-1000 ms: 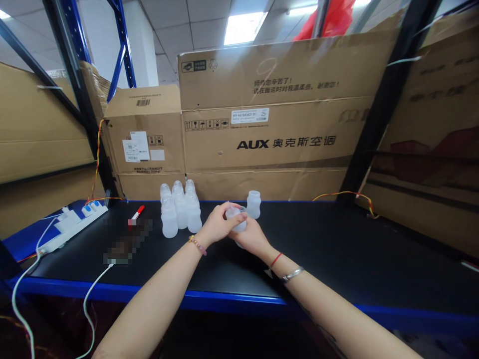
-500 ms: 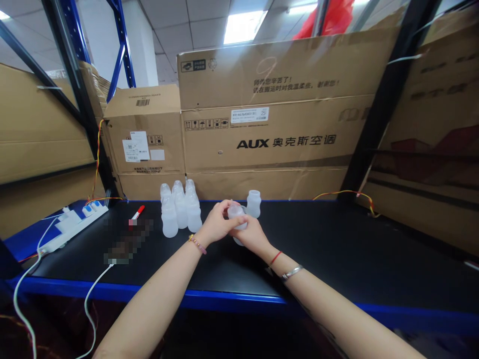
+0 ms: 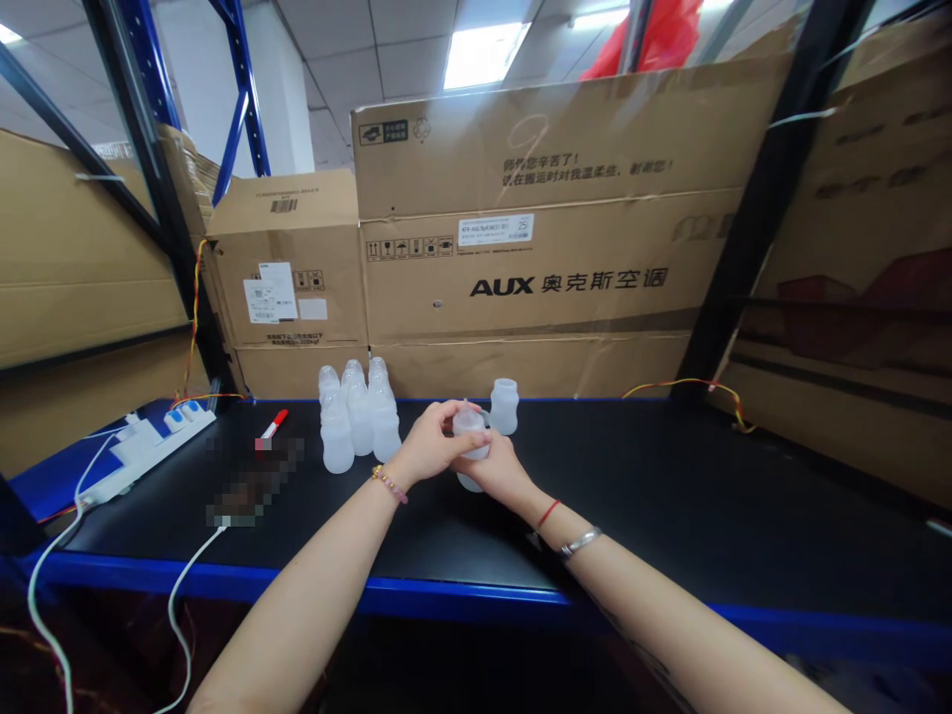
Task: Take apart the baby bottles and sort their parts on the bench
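Both hands are closed around one translucent white baby bottle (image 3: pixel 470 421), which is upright over the black shelf. My left hand (image 3: pixel 429 442) grips its upper part, thumb across the near side. Lower down, my right hand (image 3: pixel 500 464) wraps the body, and the bottle's base shows just beneath. Fingers hide much of the bottle. Just behind my hands stands an open-topped bottle (image 3: pixel 505 407) with no cap. To the left, three capped baby bottles (image 3: pixel 361 416) stand close together in a group.
A red-capped marker (image 3: pixel 272 428) and a blurred-out dark object (image 3: pixel 255 486) with a white cable lie at left. Beyond them is a white power strip (image 3: pixel 153 451). Cardboard panels (image 3: pixel 550 337) wall the back. A blue edge (image 3: pixel 476 592) runs along the shelf's front.
Both hands stay in nearly the same place, still gripping the bottle. The bottle and hands have shifted only very slightly. The other bottles have not moved.
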Demonstrator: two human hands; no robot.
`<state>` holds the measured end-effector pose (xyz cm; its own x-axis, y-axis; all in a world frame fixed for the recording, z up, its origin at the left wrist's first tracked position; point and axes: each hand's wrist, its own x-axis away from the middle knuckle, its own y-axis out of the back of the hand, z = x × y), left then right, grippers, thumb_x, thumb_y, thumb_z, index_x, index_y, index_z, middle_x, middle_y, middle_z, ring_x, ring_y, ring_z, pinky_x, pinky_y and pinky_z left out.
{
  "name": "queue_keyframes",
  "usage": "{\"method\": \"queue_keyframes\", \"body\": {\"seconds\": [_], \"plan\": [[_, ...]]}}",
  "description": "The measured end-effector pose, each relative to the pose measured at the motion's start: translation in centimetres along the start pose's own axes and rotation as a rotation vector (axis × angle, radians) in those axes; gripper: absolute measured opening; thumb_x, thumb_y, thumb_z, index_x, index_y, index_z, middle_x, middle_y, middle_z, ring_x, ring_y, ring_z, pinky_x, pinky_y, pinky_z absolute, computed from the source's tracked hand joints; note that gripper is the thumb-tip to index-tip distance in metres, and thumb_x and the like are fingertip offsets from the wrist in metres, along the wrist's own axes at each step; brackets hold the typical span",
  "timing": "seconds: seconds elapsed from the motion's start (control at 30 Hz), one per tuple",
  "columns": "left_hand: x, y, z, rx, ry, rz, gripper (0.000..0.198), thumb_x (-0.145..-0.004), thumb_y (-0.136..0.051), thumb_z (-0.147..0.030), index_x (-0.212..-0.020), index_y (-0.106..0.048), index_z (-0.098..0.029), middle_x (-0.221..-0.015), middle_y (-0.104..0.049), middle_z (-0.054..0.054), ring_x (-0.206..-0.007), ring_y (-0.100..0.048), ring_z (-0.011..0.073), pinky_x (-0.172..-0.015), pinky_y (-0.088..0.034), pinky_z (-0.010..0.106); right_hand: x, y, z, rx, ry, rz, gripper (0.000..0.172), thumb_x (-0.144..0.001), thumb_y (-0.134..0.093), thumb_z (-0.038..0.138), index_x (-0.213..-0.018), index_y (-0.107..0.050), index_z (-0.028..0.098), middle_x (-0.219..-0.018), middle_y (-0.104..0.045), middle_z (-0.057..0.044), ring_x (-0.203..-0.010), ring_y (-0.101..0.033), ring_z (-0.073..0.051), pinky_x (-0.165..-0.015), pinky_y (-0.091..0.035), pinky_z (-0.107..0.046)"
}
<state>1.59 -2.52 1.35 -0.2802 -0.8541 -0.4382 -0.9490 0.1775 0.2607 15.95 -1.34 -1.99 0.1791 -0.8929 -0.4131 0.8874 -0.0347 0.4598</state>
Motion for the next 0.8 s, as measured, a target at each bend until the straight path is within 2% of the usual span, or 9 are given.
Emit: {"method": "queue_keyframes", "body": {"seconds": [0.17,0.33,0.4,0.47,0.53,0.6,0.7,0.8], "plan": [[0.4,-0.8,-0.7,-0.18,0.04,-0.168,0.046,-0.068,-0.082,-0.049,-0.091,-0.058,-0.018,-0.09,-0.064,0.003,-0.08,-0.059,0.016,-0.076,-0.048,0.029,-0.1,-0.2,-0.5,0.049,0.007,0.031,0.023,-0.06,-0.073,0.032,-0.079,-0.069,0.019,-0.074,-0.072,-0.003,-0.073,-0.067,-0.023,-0.068,-0.051,-0.031],[0.8,-1.1,-1.5,-0.305,0.129,-0.256,0.053,-0.064,-0.083,-0.052,-0.09,-0.052,-0.019,-0.086,-0.063,0.002,-0.078,-0.057,0.0172,-0.075,-0.046,0.031,-0.2,-0.5,-1.0,0.061,0.022,0.054,0.018,-0.063,-0.07,0.034,-0.074,-0.065,0.02,-0.072,-0.07,-0.002,-0.073,-0.066,-0.023,-0.067,-0.049,-0.03],[0.8,-1.0,-1.5,-0.274,0.09,-0.205,0.053,-0.069,-0.08,-0.051,-0.101,-0.054,-0.018,-0.093,-0.064,0.005,-0.083,-0.059,0.0187,-0.079,-0.047,0.033,-0.1,-0.5,-0.8,0.071,0.006,0.061,0.018,-0.065,-0.068,0.033,-0.076,-0.066,0.02,-0.073,-0.07,-0.002,-0.075,-0.067,-0.023,-0.069,-0.049,-0.03],[0.7,-0.7,-1.2,-0.192,0.044,-0.095,0.054,-0.075,-0.076,-0.046,-0.116,-0.056,-0.018,-0.103,-0.066,0.007,-0.091,-0.062,0.0199,-0.085,-0.049,0.035,-0.1,-0.3,-0.4,0.075,-0.006,0.073,0.019,-0.066,-0.067,0.033,-0.08,-0.068,0.02,-0.076,-0.072,-0.003,-0.079,-0.068,-0.024,-0.074,-0.05,-0.032],[0.5,-0.3,-1.0,-0.099,0.032,0.014,0.056,-0.078,-0.073,-0.036,-0.128,-0.054,-0.019,-0.113,-0.067,0.008,-0.1,-0.063,0.0207,-0.093,-0.049,0.036,0.0,-0.2,0.1,0.079,-0.032,0.083,0.024,-0.067,-0.068,0.034,-0.086,-0.069,0.02,-0.082,-0.074,-0.004,-0.085,-0.068,-0.025,-0.078,-0.05,-0.033],[0.3,0.0,-0.7,-0.021,0.042,0.079,0.057,-0.078,-0.07,-0.026,-0.132,-0.054,-0.018,-0.119,-0.066,0.009,-0.106,-0.063,0.0213,-0.098,-0.048,0.036,0.1,0.0,0.6,0.082,-0.09,0.087,0.028,-0.067,-0.069,0.035,-0.091,-0.071,0.02,-0.087,-0.075,-0.005,-0.089,-0.068,-0.027,-0.08,-0.05,-0.034],[0.1,0.2,-0.4,0.027,0.027,0.097,0.053,-0.079,-0.068,-0.022,-0.13,-0.057,-0.016,-0.119,-0.067,0.01,-0.105,-0.065,0.0218,-0.096,-0.049,0.037,0.3,0.1,1.0,0.076,-0.166,0.088,0.03,-0.067,-0.07,0.036,-0.091,-0.072,0.02,-0.088,-0.076,-0.005,-0.091,-0.069,-0.027,-0.082,-0.05,-0.036],[0.1,-0.3,-0.3,-0.041,-0.004,0.003,0.046,-0.077,-0.072,-0.028,-0.12,-0.061,-0.017,-0.115,-0.068,0.01,-0.1,-0.066,0.022,-0.092,-0.051,0.036,0.3,-0.1,0.8,0.072,-0.17,0.071,0.027,-0.067,-0.068,0.035,-0.089,-0.073,0.021,-0.088,-0.076,-0.005,-0.093,-0.069,-0.028,-0.084,-0.049,-0.036]]}}
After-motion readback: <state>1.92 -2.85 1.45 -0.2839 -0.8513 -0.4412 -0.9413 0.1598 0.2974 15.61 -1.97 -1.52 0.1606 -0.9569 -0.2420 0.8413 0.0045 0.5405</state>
